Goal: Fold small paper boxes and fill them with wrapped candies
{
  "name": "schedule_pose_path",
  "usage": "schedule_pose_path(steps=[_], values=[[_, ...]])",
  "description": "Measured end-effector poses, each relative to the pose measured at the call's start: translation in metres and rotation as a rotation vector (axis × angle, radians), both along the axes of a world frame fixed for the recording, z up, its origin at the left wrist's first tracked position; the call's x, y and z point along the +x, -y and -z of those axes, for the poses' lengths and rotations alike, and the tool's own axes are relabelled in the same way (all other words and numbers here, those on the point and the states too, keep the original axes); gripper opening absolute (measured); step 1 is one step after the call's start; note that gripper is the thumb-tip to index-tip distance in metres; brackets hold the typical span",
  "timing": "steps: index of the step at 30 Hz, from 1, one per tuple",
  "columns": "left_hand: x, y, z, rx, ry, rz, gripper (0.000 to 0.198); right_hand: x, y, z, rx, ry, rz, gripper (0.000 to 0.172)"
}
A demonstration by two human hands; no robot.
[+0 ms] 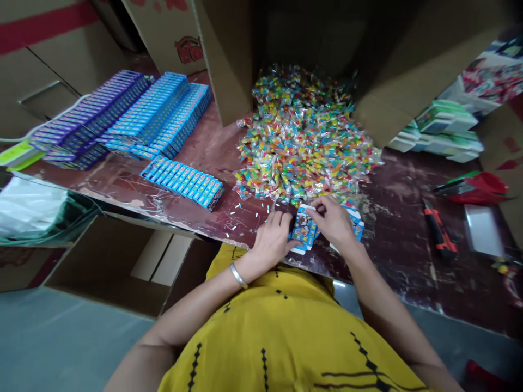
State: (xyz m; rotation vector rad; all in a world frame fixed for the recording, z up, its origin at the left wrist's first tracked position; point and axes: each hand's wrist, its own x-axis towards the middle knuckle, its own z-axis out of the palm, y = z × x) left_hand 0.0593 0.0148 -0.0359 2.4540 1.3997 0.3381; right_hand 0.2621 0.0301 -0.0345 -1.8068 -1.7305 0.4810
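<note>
A flattened blue printed carton (303,227) lies at the table's front edge, between my two hands. My left hand (273,238), with a silver bangle at the wrist, is closed with curled fingers along the carton's left side, the thumb near its lower edge. My right hand (334,222) pinches at the carton's upper right corner with thumb and forefinger. Partly hidden under and behind my right hand are more flat blue cartons (358,224). Just beyond my hands spreads a large heap of clear packets of colourful sweets (304,147), spilling out of a big cardboard box (229,60).
A row of filled blue boxes (183,181) stands on the left, with stacked blue boxes (163,114) and purple boxes (90,120) behind. On the right lie a red-and-black cutter (439,231) and a red scoop-like object (478,188). An open carton (110,267) sits below the table's left edge.
</note>
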Motion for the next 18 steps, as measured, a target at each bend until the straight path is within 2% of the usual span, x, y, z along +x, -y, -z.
schedule_pose_path(steps=[3, 5, 7, 11, 13, 16, 18], values=[[-0.003, 0.004, -0.005, 0.034, 0.085, 0.0, 0.062, -0.005, 0.003, -0.01, -0.034, -0.37, 0.051, 0.022], [-0.003, 0.007, -0.01, 0.073, 0.185, -0.005, 0.072, -0.014, 0.007, -0.019, -0.025, -0.536, 0.091, 0.023], [-0.003, 0.009, -0.014, 0.062, 0.29, -0.015, 0.079, -0.026, 0.01, -0.027, 0.0, -0.612, 0.12, 0.023], [-0.007, 0.005, -0.02, -0.127, 0.516, -0.054, 0.067, -0.048, 0.016, -0.037, 0.059, -0.709, 0.124, 0.023], [-0.014, 0.0, -0.024, -0.272, 0.691, -0.075, 0.062, -0.055, 0.021, -0.039, 0.043, -0.771, 0.067, 0.023], [-0.03, -0.008, -0.029, -0.577, 1.008, -0.041, 0.054, -0.059, 0.029, -0.04, -0.053, -0.777, -0.17, 0.036], [-0.041, -0.01, -0.031, -0.755, 1.15, -0.013, 0.051, -0.059, 0.032, -0.042, -0.111, -0.716, -0.319, 0.04]])
